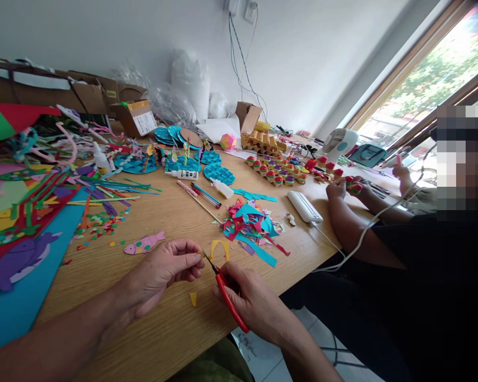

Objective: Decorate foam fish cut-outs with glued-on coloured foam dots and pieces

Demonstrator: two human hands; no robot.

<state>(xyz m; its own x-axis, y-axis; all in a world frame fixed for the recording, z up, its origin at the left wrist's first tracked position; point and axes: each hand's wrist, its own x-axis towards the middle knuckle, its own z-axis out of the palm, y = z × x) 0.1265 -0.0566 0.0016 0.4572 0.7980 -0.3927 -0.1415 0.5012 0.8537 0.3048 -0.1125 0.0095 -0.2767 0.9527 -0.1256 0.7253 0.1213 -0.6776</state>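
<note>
While your left hand (165, 270) pinches one small piece of yellow paper (201, 255) between thumb and fingertips, your right hand (255, 297) has its fingers wrapped around one pair of red-handled scissors (231, 305), blades at the paper. On the table (143, 334), one yellow scrap (193, 299) lies nearer you and one pink spotted fish (144, 244) to the left. Farther off are three white glue bottles (101, 159), one upright, two lying. Far left, one labelled cardboard box (135, 119) and one bulging white bag (190, 87) hide their contents.

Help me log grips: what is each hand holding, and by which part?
Right hand: scissors, by the red handles. Left hand: a yellow scrap, apparently by its edge.
</note>
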